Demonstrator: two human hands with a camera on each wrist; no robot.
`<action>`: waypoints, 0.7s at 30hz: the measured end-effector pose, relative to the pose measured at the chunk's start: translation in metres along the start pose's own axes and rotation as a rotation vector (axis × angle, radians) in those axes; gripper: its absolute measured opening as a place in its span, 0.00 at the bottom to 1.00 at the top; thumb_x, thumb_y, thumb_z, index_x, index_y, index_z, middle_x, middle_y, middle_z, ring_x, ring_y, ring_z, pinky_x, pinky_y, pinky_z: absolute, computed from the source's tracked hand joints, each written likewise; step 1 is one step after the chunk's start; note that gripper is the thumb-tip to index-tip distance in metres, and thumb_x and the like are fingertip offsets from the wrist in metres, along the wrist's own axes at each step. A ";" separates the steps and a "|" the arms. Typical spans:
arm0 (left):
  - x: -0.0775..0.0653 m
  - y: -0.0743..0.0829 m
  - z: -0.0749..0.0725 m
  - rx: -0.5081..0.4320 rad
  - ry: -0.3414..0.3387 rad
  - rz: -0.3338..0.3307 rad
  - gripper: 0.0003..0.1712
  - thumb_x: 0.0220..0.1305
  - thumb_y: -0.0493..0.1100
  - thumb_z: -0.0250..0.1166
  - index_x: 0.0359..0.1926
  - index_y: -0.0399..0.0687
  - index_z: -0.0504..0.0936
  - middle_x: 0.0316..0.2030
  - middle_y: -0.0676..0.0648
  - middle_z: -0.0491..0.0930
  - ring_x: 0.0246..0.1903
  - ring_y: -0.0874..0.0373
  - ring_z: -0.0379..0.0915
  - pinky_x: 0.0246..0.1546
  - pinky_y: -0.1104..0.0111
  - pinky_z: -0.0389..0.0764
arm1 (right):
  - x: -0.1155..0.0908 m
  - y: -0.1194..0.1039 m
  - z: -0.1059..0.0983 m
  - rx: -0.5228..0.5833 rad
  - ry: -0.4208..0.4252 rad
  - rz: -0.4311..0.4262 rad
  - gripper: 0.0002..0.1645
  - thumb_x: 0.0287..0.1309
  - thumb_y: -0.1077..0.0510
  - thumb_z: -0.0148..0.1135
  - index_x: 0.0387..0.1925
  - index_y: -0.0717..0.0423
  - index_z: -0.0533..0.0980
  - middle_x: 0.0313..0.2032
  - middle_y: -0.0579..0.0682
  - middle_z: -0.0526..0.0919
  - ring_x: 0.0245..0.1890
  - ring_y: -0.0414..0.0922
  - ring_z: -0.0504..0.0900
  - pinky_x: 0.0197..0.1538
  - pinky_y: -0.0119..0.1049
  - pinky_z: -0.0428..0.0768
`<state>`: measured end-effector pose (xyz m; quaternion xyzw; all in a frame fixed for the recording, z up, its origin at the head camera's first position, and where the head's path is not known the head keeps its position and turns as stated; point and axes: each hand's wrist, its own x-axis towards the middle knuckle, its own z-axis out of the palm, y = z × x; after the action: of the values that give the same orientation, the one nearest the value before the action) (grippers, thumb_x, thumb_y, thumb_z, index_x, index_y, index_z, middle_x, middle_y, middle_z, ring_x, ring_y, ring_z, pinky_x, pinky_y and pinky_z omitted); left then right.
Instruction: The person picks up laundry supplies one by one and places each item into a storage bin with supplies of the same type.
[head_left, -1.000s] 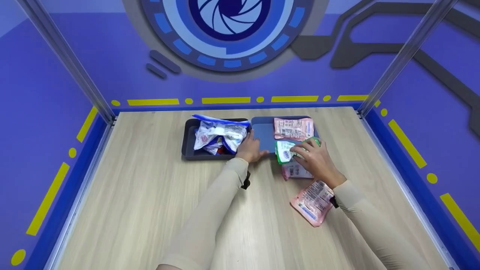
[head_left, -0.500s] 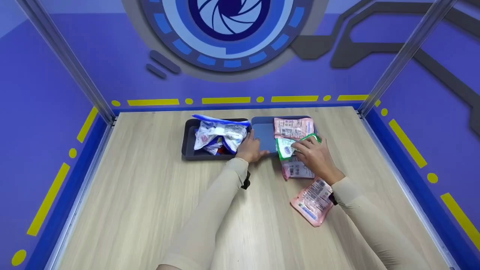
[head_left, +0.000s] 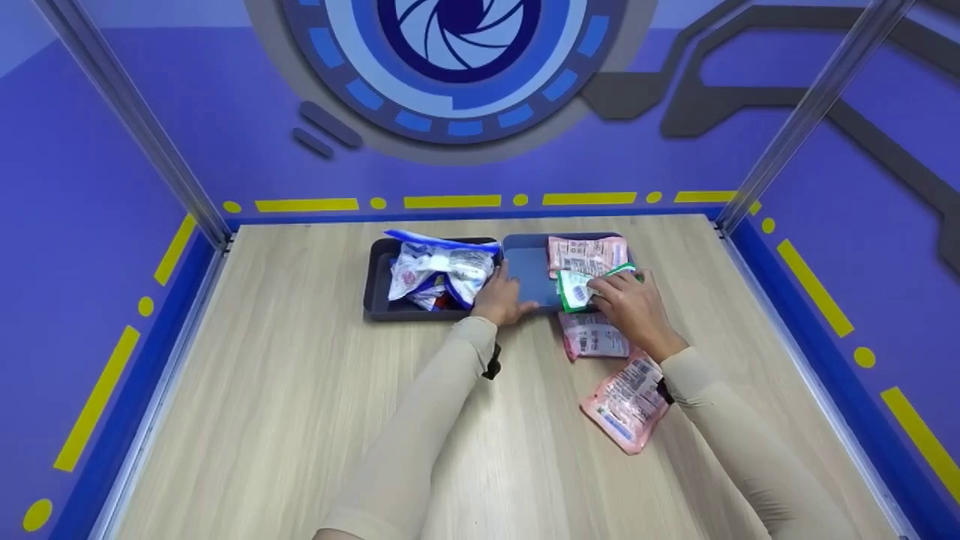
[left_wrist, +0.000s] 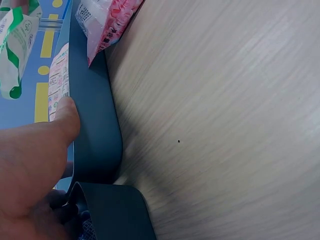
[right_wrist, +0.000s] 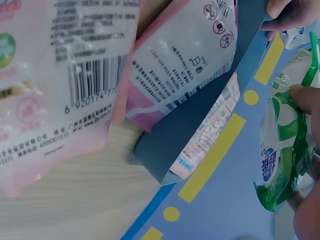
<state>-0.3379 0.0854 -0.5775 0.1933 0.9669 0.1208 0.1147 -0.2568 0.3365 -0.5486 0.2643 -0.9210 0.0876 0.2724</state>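
Observation:
My right hand (head_left: 631,306) pinches a green-and-white plastic packet (head_left: 576,291), held over the front right of the blue-grey tray (head_left: 529,276). In the right wrist view, thumb and fingers grip the crinkled green-and-white packet (right_wrist: 285,130) from one side. My left hand (head_left: 498,298) rests where the blue-grey tray meets the dark grey tray (head_left: 377,289). Its fingers lie forward and its thumb (left_wrist: 67,117) points out along the blue-grey tray's wall. A pink packet (head_left: 587,255) lies at the back right inside the blue-grey tray.
White-and-blue packets (head_left: 442,271) fill the dark grey tray, the top one rising above its rim. One pink packet (head_left: 596,337) sits against the blue-grey tray's front; another pink packet (head_left: 624,405) lies nearer on the wooden table (head_left: 285,397). Blue walls (head_left: 187,90) enclose the table.
My right hand has moved slightly forward with the green-and-white packet, which now sits further over the blue-grey tray and shows more of the pink packet in front. My left hand has stayed still.

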 end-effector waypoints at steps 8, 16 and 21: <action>0.002 -0.001 0.003 -0.005 0.007 0.009 0.44 0.69 0.68 0.62 0.70 0.39 0.74 0.80 0.35 0.44 0.79 0.44 0.45 0.76 0.61 0.58 | 0.004 0.006 0.004 0.001 -0.071 0.053 0.15 0.61 0.63 0.72 0.50 0.53 0.84 0.47 0.53 0.89 0.47 0.55 0.84 0.54 0.59 0.75; 0.002 -0.001 0.002 0.025 -0.002 0.007 0.43 0.70 0.68 0.60 0.70 0.39 0.74 0.80 0.35 0.43 0.79 0.44 0.45 0.75 0.61 0.58 | 0.009 0.010 0.008 -0.006 -0.134 0.088 0.12 0.64 0.62 0.69 0.49 0.54 0.82 0.46 0.56 0.89 0.48 0.58 0.85 0.56 0.61 0.76; 0.001 0.000 0.001 0.012 -0.004 -0.002 0.44 0.69 0.68 0.60 0.71 0.39 0.73 0.81 0.36 0.43 0.79 0.45 0.46 0.75 0.61 0.59 | 0.012 0.012 0.010 -0.014 -0.156 0.111 0.11 0.63 0.63 0.69 0.47 0.54 0.81 0.45 0.56 0.88 0.47 0.58 0.85 0.56 0.61 0.76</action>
<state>-0.3386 0.0857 -0.5791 0.1932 0.9676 0.1143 0.1155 -0.2762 0.3380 -0.5508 0.2168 -0.9533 0.0754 0.1962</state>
